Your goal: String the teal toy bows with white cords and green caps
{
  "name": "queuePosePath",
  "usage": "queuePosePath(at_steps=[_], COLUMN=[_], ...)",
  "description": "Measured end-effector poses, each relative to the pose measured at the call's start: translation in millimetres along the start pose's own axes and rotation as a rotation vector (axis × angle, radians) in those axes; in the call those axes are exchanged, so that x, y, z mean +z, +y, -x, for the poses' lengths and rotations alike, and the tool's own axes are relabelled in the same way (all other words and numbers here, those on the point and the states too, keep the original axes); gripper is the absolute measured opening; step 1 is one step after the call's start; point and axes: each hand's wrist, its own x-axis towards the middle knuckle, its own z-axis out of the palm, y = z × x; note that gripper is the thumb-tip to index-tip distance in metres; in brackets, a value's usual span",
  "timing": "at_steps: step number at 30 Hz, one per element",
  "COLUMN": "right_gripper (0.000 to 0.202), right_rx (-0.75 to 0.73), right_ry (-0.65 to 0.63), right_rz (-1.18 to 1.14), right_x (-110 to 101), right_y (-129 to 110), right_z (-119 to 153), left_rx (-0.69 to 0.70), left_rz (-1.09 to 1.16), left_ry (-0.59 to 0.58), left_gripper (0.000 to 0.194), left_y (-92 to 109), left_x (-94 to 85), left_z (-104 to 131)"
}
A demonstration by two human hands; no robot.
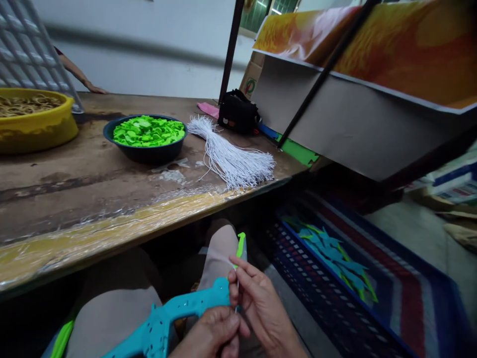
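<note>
Over my lap lies a turquoise plastic frame [182, 304] with small holes, and a slim bright green strip [242, 243] stands beyond its far end. My right hand [263, 303] has its fingers curled at that end, thumb and forefinger pinched on a thin white cord close to the strip. Just below, my left hand [214, 332] is closed, thumb against forefinger, at the lower part of the cord. Fingers hide most of the cord and the joint between frame and strip. Another green piece [62, 339] shows beside my left leg.
On the table [74, 189] stand a dark bowl [149, 153] of green pieces, a bundle of white cords [238, 156] and a yellow basin [40, 130] of tan rings. A black bag [238, 112] sits behind. At right, a blue crate [320, 298] holds turquoise-and-green items. Another person's hand [96, 89] rests far left.
</note>
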Motion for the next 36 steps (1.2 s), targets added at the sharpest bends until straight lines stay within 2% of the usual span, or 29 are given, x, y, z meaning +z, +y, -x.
queuePosePath(at_steps=[3, 5, 6, 7, 9, 11, 12, 13, 15, 18, 21, 26, 29, 32, 36], right_gripper=[0.051, 0.046, 0.044, 0.045, 0.048, 0.051, 0.050, 0.048, 0.042, 0.031, 0.024, 0.021, 0.020, 0.020, 0.017], right_rx=[-0.008, -0.021, -0.039, -0.072, -0.159, -0.237, -0.265, -0.286, -0.325, -0.375, -0.441, -0.718, -0.904, -1.022, -1.076], right_ry=[0.035, 0.033, 0.045, 0.070, 0.142, 0.200, 0.218, 0.228, 0.239, 0.241, 0.228, 0.184, 0.117, 0.079, 0.085], right_rz=[-0.013, 0.020, 0.041, 0.081, 0.200, 0.330, 0.386, 0.429, 0.512, 0.631, 0.776, 1.048, 1.064, 1.121, 1.196], right_x=[-6, -11, -13, -16, -23, -28, -30, -31, -31, -29, -30, -24, -8, 10, 23], right_y=[-9, -18, -24, -29, -39, -47, -51, -53, -56, -55, -53, -58, -63, -67, -69], right_z=[2, 2, 1, 1, -1, -4, -5, -7, -10, -14, -16, -14, -11, -8, -9], left_rx=[-0.028, -0.063, -0.047, 0.007, 0.219, 0.443, 0.504, 0.530, 0.538, 0.549, 0.554, 0.552, 0.539, 0.532, 0.583], left_rz=[-0.196, -0.319, -0.402, -0.507, -0.785, -1.104, -1.247, -1.356, -1.458, -1.392, -1.235, -0.850, -0.392, 0.041, 0.074], left_ry=[-0.110, -0.168, -0.150, -0.094, 0.116, 0.364, 0.452, 0.511, 0.538, 0.475, 0.462, 0.396, 0.226, 0.099, 0.112], left_gripper=[0.068, 0.064, 0.058, 0.051, 0.038, 0.039, 0.044, 0.050, 0.060, 0.057, 0.044, 0.044, 0.040, 0.023, 0.021], left_y=[-7, 0, 8, 19, 45, 69, 78, 83, 86, 75, 67, 81, 93, 98, 96], left_x=[-6.3, -5.8, -5.0, -4.4, -5.3, -9.6, -12.3, -14.8, -17.9, -17.5, -16.1, -12.8, -3.5, 6.7, 12.1], left_z=[-4, -2, -1, -1, -7, -24, -36, -49, -75, -103, -112, -90, -70, -57, -54])
